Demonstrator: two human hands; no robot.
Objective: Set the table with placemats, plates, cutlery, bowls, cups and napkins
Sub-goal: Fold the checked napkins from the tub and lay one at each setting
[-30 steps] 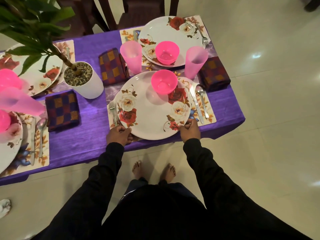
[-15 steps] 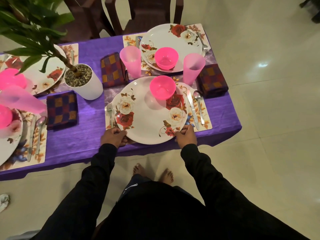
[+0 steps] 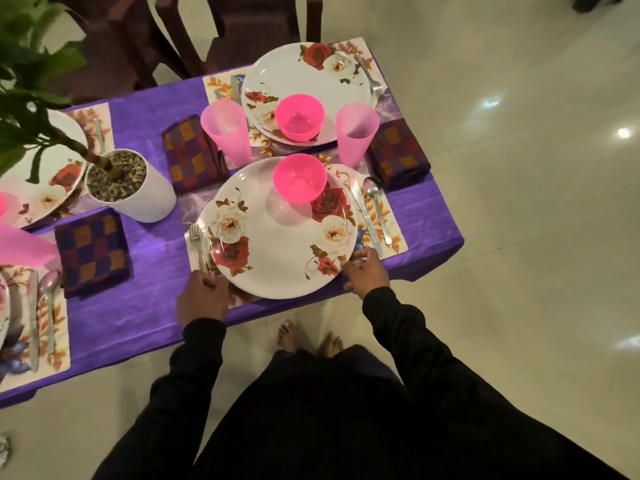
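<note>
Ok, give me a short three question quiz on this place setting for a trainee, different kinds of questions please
1. True or false: the pink bowl sits on the near plate.
2. Which lies left of the near plate? A knife, B fork, C spoon.
3. Fill in: both hands, left and right, are at the plate's ____ edge.

Key:
1. True.
2. B: the fork lies left; the knife and spoon lie right.
3. Near.

Bare purple cloth (image 3: 152, 237) between plant pot (image 3: 133, 188) and near plate (image 3: 280, 230); cups (image 3: 227, 133) behind
</note>
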